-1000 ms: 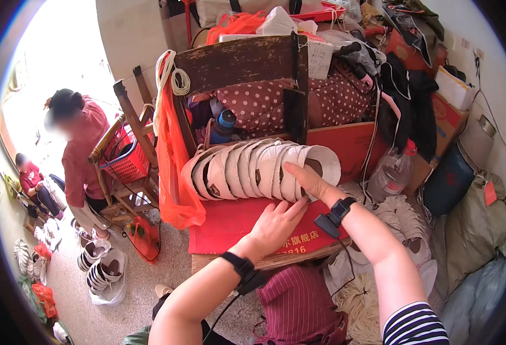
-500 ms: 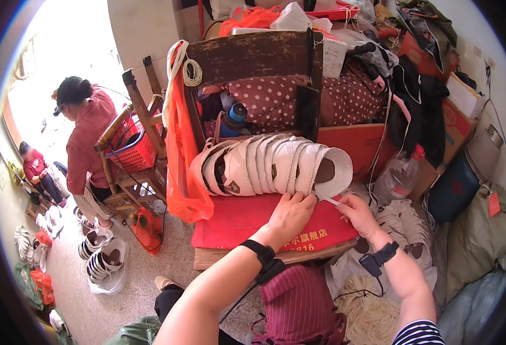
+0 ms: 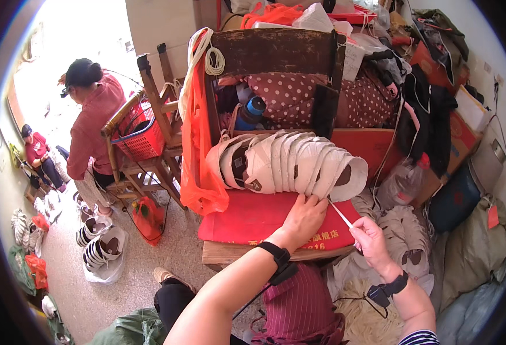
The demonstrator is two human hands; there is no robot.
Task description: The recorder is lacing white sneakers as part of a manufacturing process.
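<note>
Left hand (image 3: 303, 217) presses spread fingers under the row of white shoe uppers (image 3: 287, 164); right hand (image 3: 369, 238) pinches a white strip (image 3: 341, 214) just beside it.

Bright daylight floods in at the upper left of the frame, washing out the pale wall (image 3: 161, 23). A speckled concrete floor (image 3: 166, 253) fills the lower left, with a wooden chair (image 3: 149, 144) standing centre left.
</note>
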